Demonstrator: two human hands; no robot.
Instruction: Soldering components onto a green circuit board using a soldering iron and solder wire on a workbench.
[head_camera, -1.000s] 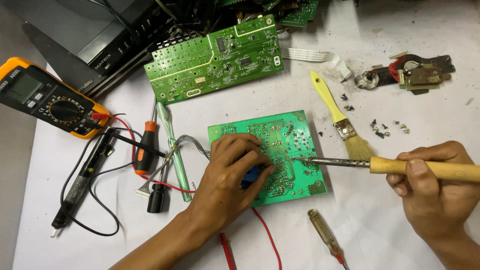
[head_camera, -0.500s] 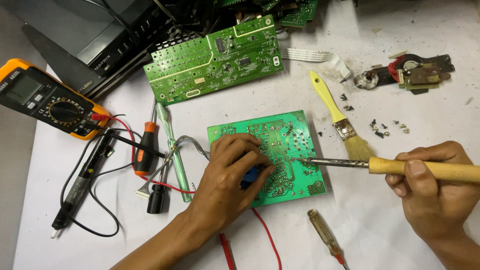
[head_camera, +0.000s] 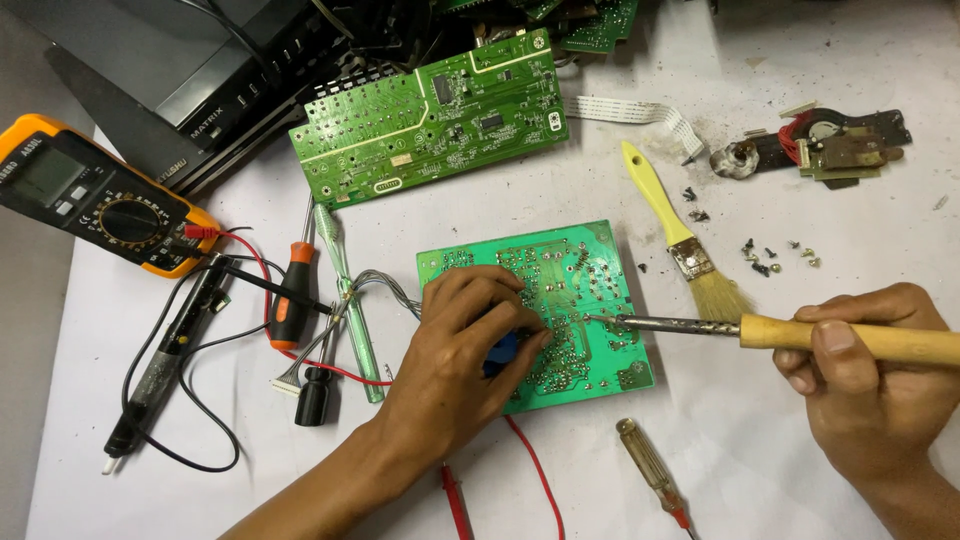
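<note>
Head view: left hand (head_camera: 460, 355) presses fingers down on the green board (head_camera: 560, 290) at table (head_camera: 800, 450) centre to steady it, while right hand (head_camera: 870, 370), at three o'clock, grips the soldering iron (head_camera: 760, 330), tip touching its joints.

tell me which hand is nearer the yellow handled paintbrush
Right. The right hand grips the soldering iron just below-right of the paintbrush bristles. The left hand rests on the green circuit board, farther off to the brush's left.
</note>
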